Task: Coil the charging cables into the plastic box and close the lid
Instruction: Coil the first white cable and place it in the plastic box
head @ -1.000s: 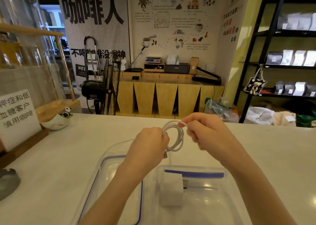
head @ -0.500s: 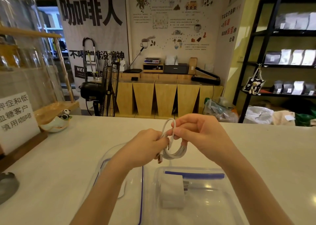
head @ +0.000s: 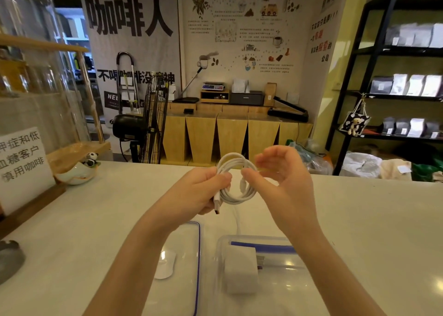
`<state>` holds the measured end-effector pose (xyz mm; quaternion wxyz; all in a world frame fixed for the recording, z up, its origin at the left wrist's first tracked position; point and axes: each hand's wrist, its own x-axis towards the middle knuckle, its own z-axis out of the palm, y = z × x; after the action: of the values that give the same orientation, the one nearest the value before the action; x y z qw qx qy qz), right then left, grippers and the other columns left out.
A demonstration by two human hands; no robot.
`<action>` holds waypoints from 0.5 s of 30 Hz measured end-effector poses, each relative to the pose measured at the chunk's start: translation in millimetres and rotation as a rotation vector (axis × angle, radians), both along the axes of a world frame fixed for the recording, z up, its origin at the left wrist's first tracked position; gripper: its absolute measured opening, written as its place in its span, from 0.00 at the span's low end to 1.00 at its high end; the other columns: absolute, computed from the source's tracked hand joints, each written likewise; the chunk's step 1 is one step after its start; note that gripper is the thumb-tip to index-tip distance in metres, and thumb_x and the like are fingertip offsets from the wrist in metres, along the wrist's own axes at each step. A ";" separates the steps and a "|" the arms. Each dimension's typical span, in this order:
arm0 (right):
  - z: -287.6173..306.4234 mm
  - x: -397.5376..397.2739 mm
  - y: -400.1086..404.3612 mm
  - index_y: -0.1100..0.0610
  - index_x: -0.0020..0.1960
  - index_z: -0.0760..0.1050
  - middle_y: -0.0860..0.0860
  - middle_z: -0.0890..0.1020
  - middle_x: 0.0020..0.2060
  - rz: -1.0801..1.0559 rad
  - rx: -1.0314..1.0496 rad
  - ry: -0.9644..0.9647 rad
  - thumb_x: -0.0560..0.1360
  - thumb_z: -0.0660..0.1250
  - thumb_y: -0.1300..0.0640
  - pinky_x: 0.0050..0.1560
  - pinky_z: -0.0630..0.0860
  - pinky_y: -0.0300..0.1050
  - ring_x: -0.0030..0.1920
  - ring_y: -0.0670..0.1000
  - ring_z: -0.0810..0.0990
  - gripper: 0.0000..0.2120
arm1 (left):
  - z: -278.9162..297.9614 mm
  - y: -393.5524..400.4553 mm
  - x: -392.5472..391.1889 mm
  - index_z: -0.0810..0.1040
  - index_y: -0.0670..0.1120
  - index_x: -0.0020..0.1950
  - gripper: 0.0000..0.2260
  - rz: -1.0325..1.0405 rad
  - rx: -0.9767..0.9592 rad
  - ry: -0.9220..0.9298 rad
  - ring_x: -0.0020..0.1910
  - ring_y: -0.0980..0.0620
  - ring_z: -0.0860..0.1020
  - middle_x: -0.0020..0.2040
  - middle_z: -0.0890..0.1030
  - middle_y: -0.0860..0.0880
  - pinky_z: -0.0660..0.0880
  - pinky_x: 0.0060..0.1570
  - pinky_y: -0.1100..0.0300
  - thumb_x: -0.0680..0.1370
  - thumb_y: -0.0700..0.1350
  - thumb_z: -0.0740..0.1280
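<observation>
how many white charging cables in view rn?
1 for certain: the coiled white cable, held above the counter in the left hand. A thin white strand runs down toward the plastic box; it may be a second cable.

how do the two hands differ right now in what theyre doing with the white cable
The left hand is closed around one side of the white cable coil, pinching the loops together; the right hand is open, with curled fingers beside the coil. The plug end hangs below the left hand, not the right. Both are raised above the counter, behind the plastic box.
</observation>
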<state>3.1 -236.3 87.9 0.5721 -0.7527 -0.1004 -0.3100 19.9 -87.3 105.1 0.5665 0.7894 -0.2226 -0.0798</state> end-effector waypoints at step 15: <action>1.4 -0.6 -3.2 0.43 0.58 0.69 0.31 0.76 0.30 0.344 -0.151 0.203 0.77 0.52 0.49 0.35 0.69 0.25 0.35 0.29 0.73 0.13 | 0.2 6.8 4.0 0.73 0.45 0.32 0.15 0.011 -0.139 0.145 0.21 0.55 0.59 0.24 0.64 0.49 0.58 0.20 0.68 0.78 0.45 0.58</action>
<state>2.5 -239.5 89.3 0.5657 -0.7925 -0.1925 -0.1219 23.9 -80.5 105.3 0.6350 0.7416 -0.1816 -0.1177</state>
